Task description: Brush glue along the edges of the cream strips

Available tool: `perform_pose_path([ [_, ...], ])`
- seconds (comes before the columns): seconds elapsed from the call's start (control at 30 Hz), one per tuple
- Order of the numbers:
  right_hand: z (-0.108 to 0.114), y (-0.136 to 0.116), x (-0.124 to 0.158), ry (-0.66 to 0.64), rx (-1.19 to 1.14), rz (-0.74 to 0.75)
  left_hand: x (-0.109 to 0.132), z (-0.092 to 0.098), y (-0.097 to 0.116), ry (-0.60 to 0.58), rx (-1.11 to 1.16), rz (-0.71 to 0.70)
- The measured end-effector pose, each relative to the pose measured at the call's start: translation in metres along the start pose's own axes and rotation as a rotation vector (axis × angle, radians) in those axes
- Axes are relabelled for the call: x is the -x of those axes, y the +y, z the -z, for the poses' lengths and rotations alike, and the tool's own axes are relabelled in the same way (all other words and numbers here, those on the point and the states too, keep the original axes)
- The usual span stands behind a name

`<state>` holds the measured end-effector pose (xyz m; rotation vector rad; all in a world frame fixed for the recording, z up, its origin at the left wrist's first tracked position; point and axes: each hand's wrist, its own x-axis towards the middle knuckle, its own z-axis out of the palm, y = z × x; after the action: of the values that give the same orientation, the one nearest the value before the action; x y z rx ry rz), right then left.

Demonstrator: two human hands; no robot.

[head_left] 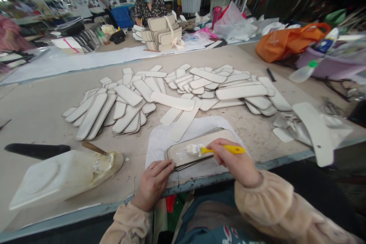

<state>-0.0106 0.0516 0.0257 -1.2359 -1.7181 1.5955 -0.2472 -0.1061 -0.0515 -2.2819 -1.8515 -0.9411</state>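
My right hand (233, 160) is closed around the yellow handle of a paintbrush (223, 149). Its bristles, coated in white paste, touch the top of a small stack of flat, rounded beige panels (211, 141). A wet whitish smear shows on the top panel near the bristles. At the stack's left near corner, my left hand (156, 181) grips the edge with its fingers pressed together; the thumb is hard to see. Under the stack lies a white sheet (156, 141). To the left, a cut-open plastic jug (57, 177) lies on its side, with white paste and a wooden-handled tool (94, 147) at its opening.
Many loose panels (134, 99) are heaped beyond the sheet. A curved panel (314, 133) lies on plastic at right. An orange bag (291, 42) and purple basin (328, 63) stand back right. Across the table, a masked person (148, 4) works behind tied panel bundles (162, 32).
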Motion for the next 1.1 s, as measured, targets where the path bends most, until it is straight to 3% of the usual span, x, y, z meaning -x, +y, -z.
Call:
perform_pose_path([
  [0.1, -0.048, 0.001, -0.006, -0.105, -0.060, 0.065, 0.002, -0.001, -0.001, -0.018, 0.009, 0.006],
  [0.2, -0.058, 0.003, -0.014, -0.119, -0.008, 0.075, 0.003, -0.002, -0.001, -0.019, 0.003, 0.010],
  [0.3, -0.023, 0.007, -0.020, -0.034, 0.075, 0.033, 0.002, -0.003, -0.002, 0.002, -0.006, 0.015],
  [0.43, 0.041, 0.008, -0.018, 0.230, 0.257, -0.016, 0.000, -0.003, -0.002, -0.009, -0.009, 0.018],
  [0.5, 0.049, 0.005, -0.009, 0.287, 0.255, -0.018, -0.002, -0.001, -0.001, -0.014, -0.020, 0.005],
  [0.57, 0.033, 0.003, 0.002, 0.221, 0.148, 0.003, -0.003, 0.000, -0.001, -0.008, -0.032, -0.016],
  [0.67, -0.017, 0.002, 0.013, -0.019, -0.027, 0.056, -0.003, 0.001, -0.002, -0.007, -0.045, -0.041],
  [0.73, -0.043, 0.004, 0.013, -0.093, -0.038, 0.077, -0.001, 0.000, -0.004, -0.012, -0.055, -0.049],
  [0.8, -0.047, 0.007, 0.011, -0.096, -0.008, 0.078, 0.000, -0.001, -0.005, -0.019, -0.067, -0.052],
  [0.87, -0.026, 0.011, 0.009, -0.037, 0.040, 0.054, 0.000, -0.001, -0.005, -0.024, -0.072, -0.052],
  [1.03, 0.071, 0.017, 0.007, 0.245, 0.246, -0.053, -0.002, -0.001, -0.004, -0.010, -0.057, -0.055],
  [1.1, 0.095, 0.015, 0.011, 0.332, 0.381, -0.046, -0.002, -0.001, -0.005, -0.021, -0.061, -0.055],
])
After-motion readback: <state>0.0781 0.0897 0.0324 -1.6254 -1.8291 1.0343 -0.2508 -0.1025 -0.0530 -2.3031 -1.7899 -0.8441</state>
